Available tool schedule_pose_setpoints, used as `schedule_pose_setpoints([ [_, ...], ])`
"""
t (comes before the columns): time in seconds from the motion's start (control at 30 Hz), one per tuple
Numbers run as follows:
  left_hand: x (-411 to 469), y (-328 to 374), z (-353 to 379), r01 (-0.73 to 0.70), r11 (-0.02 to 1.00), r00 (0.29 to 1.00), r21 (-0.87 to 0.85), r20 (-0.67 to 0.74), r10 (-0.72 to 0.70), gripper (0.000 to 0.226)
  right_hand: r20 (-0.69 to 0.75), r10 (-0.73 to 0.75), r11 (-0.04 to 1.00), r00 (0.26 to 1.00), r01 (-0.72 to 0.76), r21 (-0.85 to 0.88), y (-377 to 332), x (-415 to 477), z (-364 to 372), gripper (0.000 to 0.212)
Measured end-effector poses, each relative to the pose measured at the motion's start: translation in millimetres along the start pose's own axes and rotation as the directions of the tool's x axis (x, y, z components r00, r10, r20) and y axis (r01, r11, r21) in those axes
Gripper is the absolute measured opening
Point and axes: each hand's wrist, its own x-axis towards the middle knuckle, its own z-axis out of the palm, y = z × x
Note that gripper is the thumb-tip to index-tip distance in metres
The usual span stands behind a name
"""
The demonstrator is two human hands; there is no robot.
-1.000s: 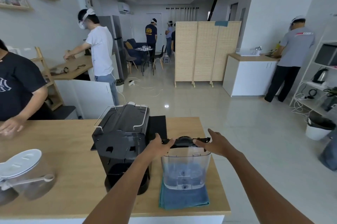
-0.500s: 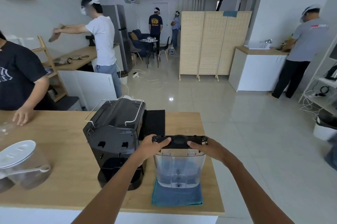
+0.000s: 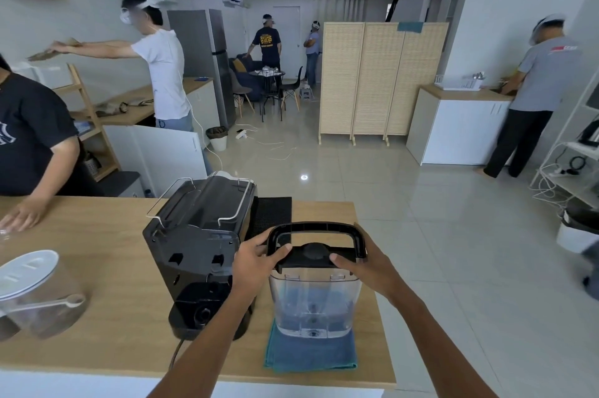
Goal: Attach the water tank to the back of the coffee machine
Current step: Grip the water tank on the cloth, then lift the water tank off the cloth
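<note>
A clear plastic water tank (image 3: 313, 303) with a black lid stands on a folded blue cloth (image 3: 309, 354) near the counter's front right corner. Its black handle (image 3: 316, 229) is raised upright above the lid. My left hand (image 3: 257, 263) grips the lid's left side and my right hand (image 3: 363, 263) grips its right side. The black coffee machine (image 3: 199, 245) stands just left of the tank, its back with the empty tank bay facing me. My left forearm crosses in front of the machine's base.
A lidded clear jar with a wooden spoon (image 3: 35, 295) lies at the counter's left. A black mat (image 3: 272, 211) sits behind the machine. Another person's hand (image 3: 21, 214) rests on the far left of the wooden counter (image 3: 107, 268). The counter edge drops off right of the tank.
The tank's black handle has swung up from flat on the lid to upright. Both hands stay on the lid's sides. The view has dipped slightly toward the counter.
</note>
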Motion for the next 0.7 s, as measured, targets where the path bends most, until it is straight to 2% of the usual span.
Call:
schedule_pose_setpoints([
  [0.07, -4.1, -0.7, 1.7, -0.065, 0.998, 0.997, -0.007, -0.045, 0.064, 0.051, -0.020, 0.004, 1.000, 1.000, -0.004, 0.010, 1.0, -0.9, 2.1, 0.101],
  [0.17, -6.6, -0.6, 1.7, -0.119, 0.993, 0.988, 0.003, -0.100, 0.118, 0.063, -0.036, 0.005, 1.000, 0.999, -0.004, 0.027, -1.0, -3.7, 4.6, 0.101],
  [0.27, -10.4, 1.5, 4.6, -0.139, 0.990, 0.986, 0.003, -0.091, 0.139, 0.064, -0.051, -0.021, 1.000, 0.998, 0.022, 0.011, -0.5, -4.9, 8.2, 0.109],
  [0.37, -14.7, 2.0, 9.2, -0.095, 0.990, 0.991, -0.103, -0.104, 0.084, 0.056, -0.092, -0.016, 0.998, 0.996, 0.021, 0.053, -1.0, -5.1, 14.2, 0.110],
  [0.5, -17.8, 6.6, 18.6, -0.020, 0.944, 0.973, -0.329, -0.222, -0.057, 0.036, -0.197, 0.005, 0.988, 0.980, 0.026, 0.152, -3.8, -7.4, 23.3, 0.097],
  [0.6, -17.9, 9.3, 24.4, 0.023, 0.942, 0.954, -0.334, -0.273, -0.120, 0.056, -0.270, 0.018, 0.977, 0.963, 0.040, 0.209, -3.4, -9.5, 30.4, 0.086],
  [0.7, -17.6, 10.9, 25.6, 0.044, 0.937, 0.955, -0.348, -0.260, -0.141, 0.042, -0.327, 0.049, 0.962, 0.944, 0.044, 0.269, -5.4, -9.9, 35.7, 0.078],
])
